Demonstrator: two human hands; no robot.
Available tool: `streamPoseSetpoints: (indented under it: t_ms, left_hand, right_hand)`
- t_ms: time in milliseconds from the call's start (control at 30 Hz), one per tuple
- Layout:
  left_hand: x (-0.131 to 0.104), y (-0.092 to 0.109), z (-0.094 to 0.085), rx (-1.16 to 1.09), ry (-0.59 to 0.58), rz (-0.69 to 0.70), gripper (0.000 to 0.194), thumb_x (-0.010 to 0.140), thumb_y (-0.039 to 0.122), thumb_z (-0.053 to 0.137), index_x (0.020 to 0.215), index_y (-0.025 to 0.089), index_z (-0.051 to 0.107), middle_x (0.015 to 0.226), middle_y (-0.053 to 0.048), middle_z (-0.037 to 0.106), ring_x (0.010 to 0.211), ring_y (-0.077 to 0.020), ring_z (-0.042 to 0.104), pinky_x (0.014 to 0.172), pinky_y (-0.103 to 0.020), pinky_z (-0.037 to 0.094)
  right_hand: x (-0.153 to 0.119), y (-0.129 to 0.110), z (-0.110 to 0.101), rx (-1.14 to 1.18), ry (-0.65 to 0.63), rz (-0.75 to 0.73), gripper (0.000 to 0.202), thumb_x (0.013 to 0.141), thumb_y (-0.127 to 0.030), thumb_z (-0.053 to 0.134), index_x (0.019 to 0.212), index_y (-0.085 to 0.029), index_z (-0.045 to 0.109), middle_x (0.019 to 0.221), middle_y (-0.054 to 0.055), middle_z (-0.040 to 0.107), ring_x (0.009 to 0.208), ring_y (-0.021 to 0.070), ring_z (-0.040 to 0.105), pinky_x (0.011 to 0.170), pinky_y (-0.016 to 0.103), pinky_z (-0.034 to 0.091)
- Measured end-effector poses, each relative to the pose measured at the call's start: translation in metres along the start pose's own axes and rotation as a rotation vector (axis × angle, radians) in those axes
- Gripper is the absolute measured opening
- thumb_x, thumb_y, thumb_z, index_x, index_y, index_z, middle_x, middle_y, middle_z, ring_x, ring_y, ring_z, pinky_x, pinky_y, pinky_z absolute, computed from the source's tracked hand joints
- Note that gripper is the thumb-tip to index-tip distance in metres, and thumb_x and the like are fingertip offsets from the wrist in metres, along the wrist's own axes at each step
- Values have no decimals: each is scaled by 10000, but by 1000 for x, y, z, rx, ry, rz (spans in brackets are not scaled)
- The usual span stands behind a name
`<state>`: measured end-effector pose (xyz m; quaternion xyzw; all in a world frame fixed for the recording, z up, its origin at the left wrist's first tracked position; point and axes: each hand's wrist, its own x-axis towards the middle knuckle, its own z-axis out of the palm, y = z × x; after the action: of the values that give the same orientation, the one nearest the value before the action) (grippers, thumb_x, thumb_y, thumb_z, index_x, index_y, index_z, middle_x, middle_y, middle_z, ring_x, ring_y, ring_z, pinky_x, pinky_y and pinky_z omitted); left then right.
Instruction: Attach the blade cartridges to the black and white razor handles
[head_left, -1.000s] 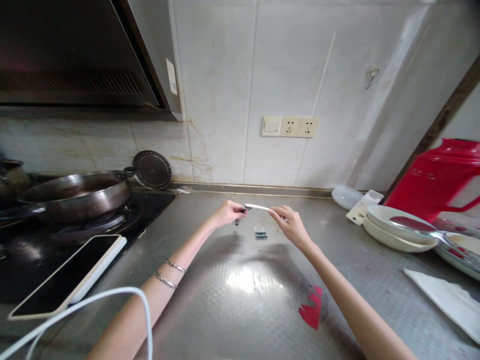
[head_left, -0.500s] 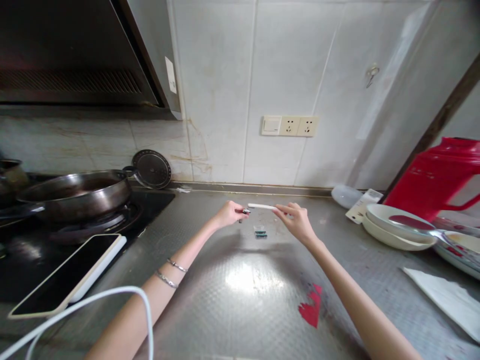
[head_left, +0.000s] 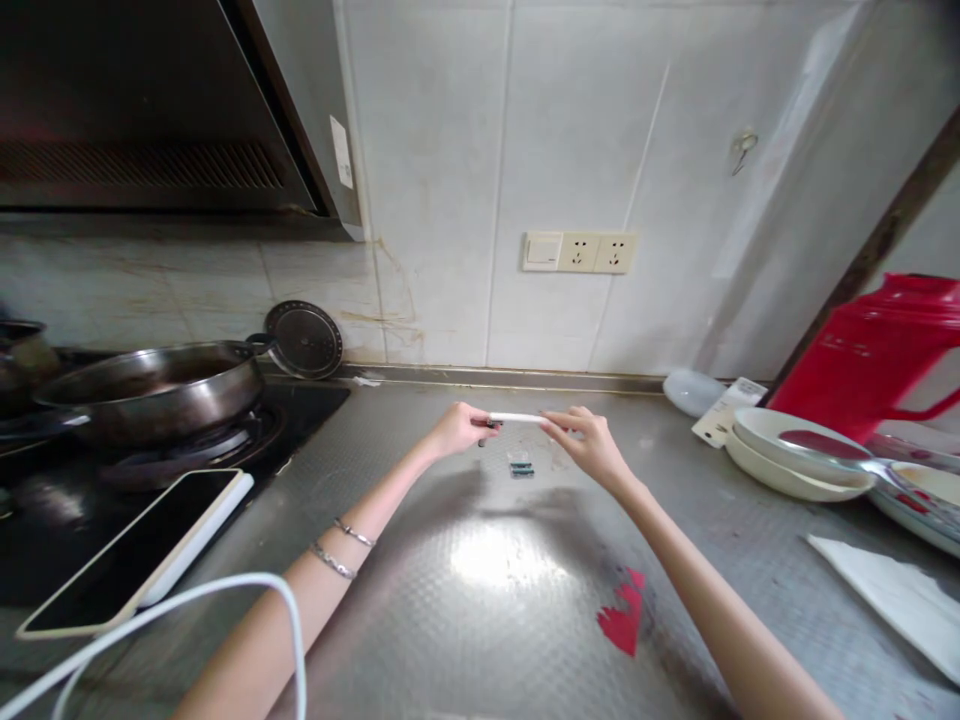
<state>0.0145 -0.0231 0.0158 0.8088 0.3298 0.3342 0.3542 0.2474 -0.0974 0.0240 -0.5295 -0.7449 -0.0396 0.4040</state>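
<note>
In the head view, a slim white stick [head_left: 517, 418] is hanging almost level above the counter, just toward five o'clock from the middle of the view, looking smooth, straight and plain. Taking the stick as the dial's centre, the left hand [head_left: 455, 430] is sitting at nine o'clock, its fingers closing on a small dark piece [head_left: 493, 424] right by the stick's near end; whether they are also gripping the stick, I cannot tell. The right hand [head_left: 586, 442], at three o'clock, is pinching the other end between thumb and fingertips. On the metal counter [head_left: 420, 610], two small blue-green strips [head_left: 522, 468] are lying at six o'clock and a torn red scrap [head_left: 624, 618] at five. A phone [head_left: 142, 545] is resting between eight and nine, a white cable [head_left: 291, 610] looping at eight. At nine, a steel pan [head_left: 161, 395] is standing on the black hob [head_left: 315, 405]. White dishes [head_left: 776, 478] are stacking up at three, a red flask [head_left: 862, 360] leaning beyond them. Sockets [head_left: 598, 254] are showing at one o'clock on the tiled wall [head_left: 435, 180]
</note>
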Motion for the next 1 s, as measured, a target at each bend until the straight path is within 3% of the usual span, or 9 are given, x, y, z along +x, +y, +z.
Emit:
streamPoseSetpoints:
  t_ms: [100,267,533,767,1000]
  left_hand:
    - [0,3,-2,-17,7,-5,238,658,262,631,807,94,708,664,-37,667,573,-110,558,570,-205,413]
    - [0,6,-8,19,-14,54,228,692,267,598,801,98,705,608,-11,632,571,-103,536,556,-193,395]
    - [0,8,-13,-12,73,4,227,662,275,624,774,93,703,611,-4,633,547,-101,527,532,-198,386]
    - [0,17,-12,-35,77,-11,242,650,244,638,828,97,710,739,-51,693,629,-131,581,618,-227,438]
    - [-2,23,-11,-12,47,2,241,665,269,633,820,101,711,691,-35,683,595,-120,578,568,-203,424]
  right_hand:
    - [1,2,-4,0,23,20,409,819,-531,448,912,-234,713,718,61,636,715,185,550,682,298,404]
    - [15,1,-11,74,-125,-73,374,818,-502,472,916,-234,713,741,51,648,705,174,549,689,285,406]
    - [44,-5,-17,140,-150,-122,355,794,-485,518,906,-211,715,782,41,658,741,173,562,695,266,409]
    - [49,-5,-26,140,-157,-77,375,787,-486,520,896,-187,718,792,52,673,738,186,580,685,274,422]
    - [48,-3,-31,163,-217,-110,369,774,-484,538,908,-192,719,789,48,675,745,187,586,690,272,423]
